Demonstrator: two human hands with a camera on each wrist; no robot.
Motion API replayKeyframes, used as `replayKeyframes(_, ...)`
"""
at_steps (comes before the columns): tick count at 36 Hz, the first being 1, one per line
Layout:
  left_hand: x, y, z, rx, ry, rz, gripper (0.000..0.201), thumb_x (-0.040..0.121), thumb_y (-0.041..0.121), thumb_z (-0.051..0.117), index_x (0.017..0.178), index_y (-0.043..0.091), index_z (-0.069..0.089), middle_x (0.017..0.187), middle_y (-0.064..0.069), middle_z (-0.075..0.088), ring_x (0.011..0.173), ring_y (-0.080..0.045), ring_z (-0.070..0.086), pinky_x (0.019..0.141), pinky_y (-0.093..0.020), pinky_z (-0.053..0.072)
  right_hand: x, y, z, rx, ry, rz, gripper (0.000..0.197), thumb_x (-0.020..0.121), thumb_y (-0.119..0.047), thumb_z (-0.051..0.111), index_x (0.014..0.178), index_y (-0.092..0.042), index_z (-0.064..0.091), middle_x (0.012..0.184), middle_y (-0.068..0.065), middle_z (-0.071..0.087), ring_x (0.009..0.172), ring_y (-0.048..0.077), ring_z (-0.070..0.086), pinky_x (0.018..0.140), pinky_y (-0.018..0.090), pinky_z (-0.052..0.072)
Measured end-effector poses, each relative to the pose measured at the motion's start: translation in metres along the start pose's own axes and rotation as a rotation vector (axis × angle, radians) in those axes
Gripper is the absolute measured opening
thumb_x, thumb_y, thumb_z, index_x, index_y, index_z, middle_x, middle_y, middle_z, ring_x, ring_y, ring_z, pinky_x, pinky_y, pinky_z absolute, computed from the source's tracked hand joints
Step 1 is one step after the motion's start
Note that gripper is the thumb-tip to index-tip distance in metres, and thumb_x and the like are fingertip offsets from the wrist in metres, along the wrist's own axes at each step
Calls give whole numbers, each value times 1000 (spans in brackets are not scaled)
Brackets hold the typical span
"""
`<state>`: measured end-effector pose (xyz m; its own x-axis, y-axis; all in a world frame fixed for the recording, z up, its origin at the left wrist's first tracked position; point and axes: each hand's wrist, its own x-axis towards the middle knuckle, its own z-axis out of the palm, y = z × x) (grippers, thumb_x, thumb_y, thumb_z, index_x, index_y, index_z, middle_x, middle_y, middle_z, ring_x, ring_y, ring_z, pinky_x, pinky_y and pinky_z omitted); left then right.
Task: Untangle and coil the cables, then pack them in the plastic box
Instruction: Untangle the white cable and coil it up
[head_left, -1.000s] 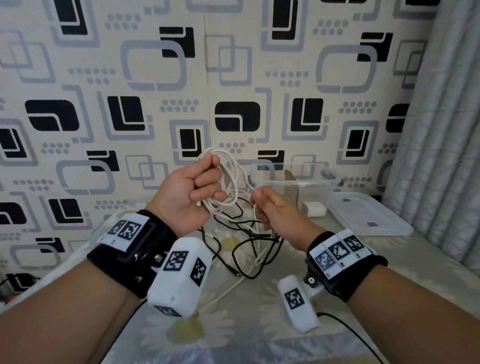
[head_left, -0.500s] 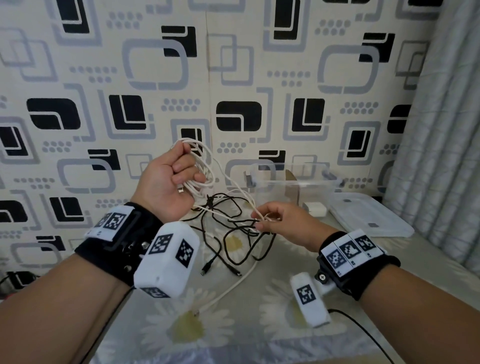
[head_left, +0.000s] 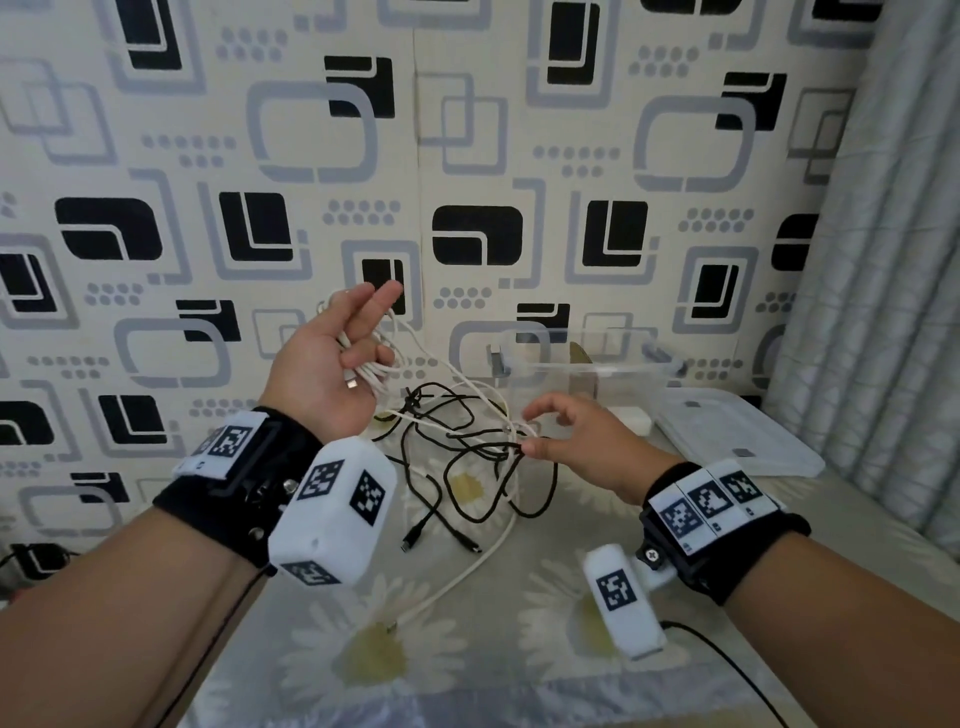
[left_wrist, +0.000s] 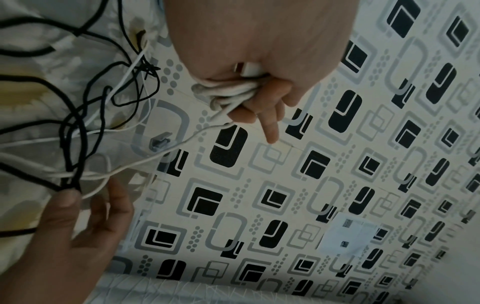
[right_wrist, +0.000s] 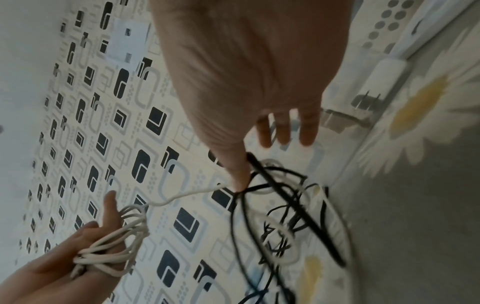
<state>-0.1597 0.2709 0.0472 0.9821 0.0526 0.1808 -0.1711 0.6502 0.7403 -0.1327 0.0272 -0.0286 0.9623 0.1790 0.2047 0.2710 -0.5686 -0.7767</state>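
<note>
White cable coil (head_left: 363, 358) looped on left hand's (head_left: 327, 374) half-curled fingers; right hand (head_left: 582, 441), nearer, apparently pinched tangled black cable (head_left: 467, 457) rightward.

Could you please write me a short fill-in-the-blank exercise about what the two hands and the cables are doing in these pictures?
1. The left hand holds loops of the ____ cable.
2. The right hand pinches a thin ____ cable from the tangle.
3. The clear plastic box stands open, and its flat lid lies to its ____.
4. The tangle lies on a cloth printed with ____.

Missing words: white; black; right; daisies
</note>
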Motion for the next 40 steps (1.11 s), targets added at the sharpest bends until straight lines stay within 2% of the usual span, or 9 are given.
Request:
replayKeyframes(3, -4, -8, 3, 84, -51, -8, 12, 100, 21, 50, 107, 15, 58, 118, -1, 71, 35, -7, 26, 68, -20, 42, 1, -2, 8, 40, 126, 143, 31, 86, -23, 70, 109, -24, 50, 99, -2, 47, 81, 11, 50, 65, 24, 44)
replayKeyframes(7, -8, -18, 10, 134, -101, -5, 16, 102, 22, 46, 107, 15, 59, 120, -3, 70, 34, -7, 25, 67, -22, 41, 0, -4, 21, 136, 103, 334, 40, 85, -33, 70, 106, -16, 41, 98, 5, 55, 72, 17, 57, 46, 20, 38)
replayKeyframes(11, -7, -17, 12, 131, -88, -1, 17, 102, 21, 46, 111, 14, 58, 119, -2, 70, 35, -7, 25, 68, -22, 40, -4, -9, 25, 163, 75, 382, 44, 89, -36, 67, 115, -10, 42, 94, 12, 68, 67, 20, 62, 30, 10, 29)
replayKeyframes(16, -6, -14, 10, 140, -50, 16, 18, 102, 22, 47, 114, 13, 57, 118, -1, 70, 35, -8, 24, 65, -20, 42, -10, -14, 19, 263, 60, 403, 43, 90, -13, 66, 125, -7, 43, 112, 20, 67, 62, 13, 58, 29, 9, 30)
replayKeyframes(20, 1, -4, 2, 101, 17, 39, 17, 101, 22, 49, 113, 13, 58, 118, 0, 71, 38, -7, 27, 70, -20, 42, -6, -13, 14, 255, 104, 392, 39, 86, -12, 67, 120, -19, 48, 108, 12, 68, 75, 17, 63, 58, 25, 41)
replayKeyframes(23, 9, 7, -7, 56, 104, 82, 19, 100, 18, 50, 118, 12, 57, 114, 1, 72, 40, -6, 29, 67, -18, 44, -4, -13, 3, 279, 129, 366, 28, 89, -11, 61, 111, -22, 48, 98, 11, 72, 76, 19, 70, 65, 30, 41)
replayKeyframes(29, 23, 37, -23, 12, 229, 147, 16, 102, 17, 46, 115, 13, 55, 110, 2, 73, 39, -6, 28, 59, -15, 46, -5, 8, -25, 235, 182, 311, 11, 92, -4, 55, 98, -13, 53, 76, 6, 70, 61, 16, 65, 61, 28, 45)
replayKeyframes(36, 35, 58, -36, -8, 259, 215, 16, 102, 16, 44, 113, 15, 57, 112, 4, 72, 37, -6, 30, 59, -15, 48, 2, 38, -39, 178, 216, 384, 9, 94, -3, 54, 92, -12, 56, 76, 7, 68, 64, 18, 63, 58, 27, 44)
replayKeyframes(40, 42, 71, -53, 26, 322, 262, 18, 102, 15, 42, 111, 14, 57, 103, 8, 75, 39, -6, 31, 61, -16, 48, 9, 60, -55, -28, 259, 412, 7, 84, -2, 67, 82, -8, 66, 84, 11, 72, 73, 20, 62, 59, 27, 46)
